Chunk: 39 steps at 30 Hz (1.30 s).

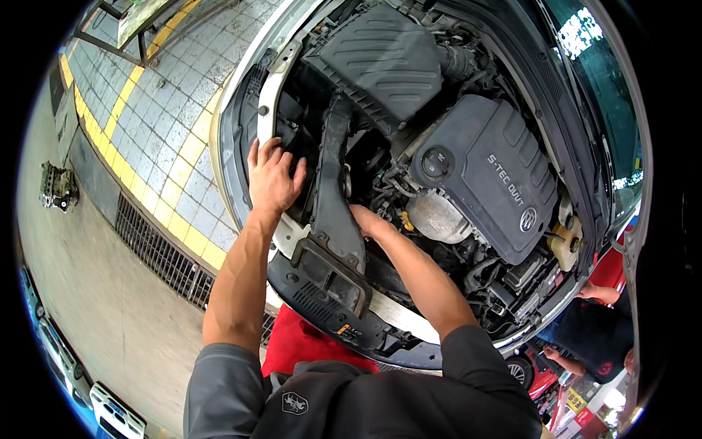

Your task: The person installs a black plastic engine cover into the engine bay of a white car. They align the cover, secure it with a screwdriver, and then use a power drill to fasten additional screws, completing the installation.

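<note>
Duct (331, 199) and cover (479, 164) look in place; our left hand (275, 181) is loosely spread; we cannot tell the grip of our right hand (371, 222).

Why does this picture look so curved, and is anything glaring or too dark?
Head view: fisheye distortion bows the yellow floor edging, with black around the rim; head view: the windshield carries blown-out white patches; head view: the right hand's fingertips are hidden beside the dark duct.
</note>
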Tool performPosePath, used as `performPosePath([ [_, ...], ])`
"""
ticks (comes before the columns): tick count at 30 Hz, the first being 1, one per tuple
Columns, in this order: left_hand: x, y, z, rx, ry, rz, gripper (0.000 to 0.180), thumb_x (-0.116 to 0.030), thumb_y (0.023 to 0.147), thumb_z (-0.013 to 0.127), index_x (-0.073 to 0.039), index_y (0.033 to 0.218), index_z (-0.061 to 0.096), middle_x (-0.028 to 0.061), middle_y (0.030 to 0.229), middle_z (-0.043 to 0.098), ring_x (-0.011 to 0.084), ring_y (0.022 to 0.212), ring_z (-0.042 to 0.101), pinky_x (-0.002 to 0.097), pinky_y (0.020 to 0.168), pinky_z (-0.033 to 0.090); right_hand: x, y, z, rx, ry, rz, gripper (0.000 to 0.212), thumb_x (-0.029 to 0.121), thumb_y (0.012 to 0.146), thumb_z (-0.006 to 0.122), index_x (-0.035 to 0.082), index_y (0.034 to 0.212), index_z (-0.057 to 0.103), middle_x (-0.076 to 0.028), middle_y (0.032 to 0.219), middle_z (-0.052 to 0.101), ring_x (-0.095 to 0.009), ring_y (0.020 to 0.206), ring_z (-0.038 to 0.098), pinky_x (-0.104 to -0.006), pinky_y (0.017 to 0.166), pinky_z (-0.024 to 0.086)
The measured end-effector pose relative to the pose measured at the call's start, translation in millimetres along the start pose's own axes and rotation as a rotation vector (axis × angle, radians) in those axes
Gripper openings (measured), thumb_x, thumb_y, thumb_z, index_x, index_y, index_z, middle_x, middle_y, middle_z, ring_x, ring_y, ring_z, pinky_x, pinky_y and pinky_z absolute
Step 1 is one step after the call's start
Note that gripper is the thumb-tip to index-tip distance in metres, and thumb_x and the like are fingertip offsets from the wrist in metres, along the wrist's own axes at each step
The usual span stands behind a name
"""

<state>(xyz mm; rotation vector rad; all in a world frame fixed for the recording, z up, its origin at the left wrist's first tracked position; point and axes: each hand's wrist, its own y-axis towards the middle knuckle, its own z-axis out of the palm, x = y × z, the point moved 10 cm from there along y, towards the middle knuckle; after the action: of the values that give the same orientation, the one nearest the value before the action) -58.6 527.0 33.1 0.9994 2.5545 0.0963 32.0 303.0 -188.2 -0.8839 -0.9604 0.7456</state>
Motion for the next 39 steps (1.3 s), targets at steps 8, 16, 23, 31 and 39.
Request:
performPosePath([
  [8, -3.7, 6.4, 2.8, -0.013, -0.012, 0.022, 0.027, -0.031, 0.095, 0.07, -0.005, 0.088, 0.072, 0.0108, 0.103, 0.07, 0.0295, 0.133, 0.055, 0.0547, 0.126, 0.029, -15.8, 19.9, -4.9, 0.115, -0.005, -0.014, 0.054, 0.042, 0.113, 0.047, 0.001, 0.143, 0.061, -0.011, 0.136, 0.069, -0.019, 0.115, 0.068, -0.0354, 0.098, 0.052],
  [16, 1.6, 0.6, 4.1, -0.013, 0.008, 0.007, 0.028, -0.032, 0.095, 0.07, -0.006, 0.088, 0.074, 0.0101, 0.103, 0.07, 0.0292, 0.133, 0.054, 0.0547, 0.126, 0.028, -4.3, -12.9, -3.2, -0.076, -0.158, 0.191, 0.054, 0.044, 0.112, 0.046, 0.004, 0.144, 0.061, -0.015, 0.138, 0.066, -0.026, 0.124, 0.06, -0.0435, 0.104, 0.045],
  [23, -0.8, 2.8, 1.6, -0.004, 0.016, 0.008, 0.027, -0.032, 0.095, 0.07, -0.006, 0.09, 0.074, 0.0097, 0.104, 0.07, 0.0295, 0.134, 0.054, 0.0546, 0.126, 0.028, -5.8, -12.0, 2.5, -0.04, 0.065, 0.027, 0.04, 0.031, 0.11, 0.049, 0.0, 0.128, 0.068, -0.012, 0.117, 0.074, -0.023, 0.1, 0.07, -0.0376, 0.086, 0.055],
  [31, 3.6, -0.9, -1.3, -0.025, 0.002, -0.006, 0.028, -0.032, 0.095, 0.071, -0.005, 0.088, 0.074, 0.0098, 0.101, 0.07, 0.0295, 0.133, 0.055, 0.0542, 0.125, 0.03, -2.4, -25.1, 6.5, -0.131, 0.188, -0.067, 0.038, 0.031, 0.11, 0.054, 0.0, 0.12, 0.072, -0.01, 0.113, 0.073, -0.017, 0.096, 0.068, -0.0374, 0.08, 0.055],
  [39, 4.9, 1.1, -1.4, -0.026, -0.029, -0.012, 0.031, -0.035, 0.094, 0.071, -0.006, 0.084, 0.074, 0.008, 0.099, 0.072, 0.0269, 0.132, 0.056, 0.0545, 0.126, 0.029, -15.1, -3.0, -32.6, -0.209, -0.111, -0.151, 0.041, 0.036, 0.104, 0.058, -0.002, 0.112, 0.073, -0.01, 0.1, 0.071, -0.019, 0.085, 0.066, -0.0364, 0.071, 0.051],
])
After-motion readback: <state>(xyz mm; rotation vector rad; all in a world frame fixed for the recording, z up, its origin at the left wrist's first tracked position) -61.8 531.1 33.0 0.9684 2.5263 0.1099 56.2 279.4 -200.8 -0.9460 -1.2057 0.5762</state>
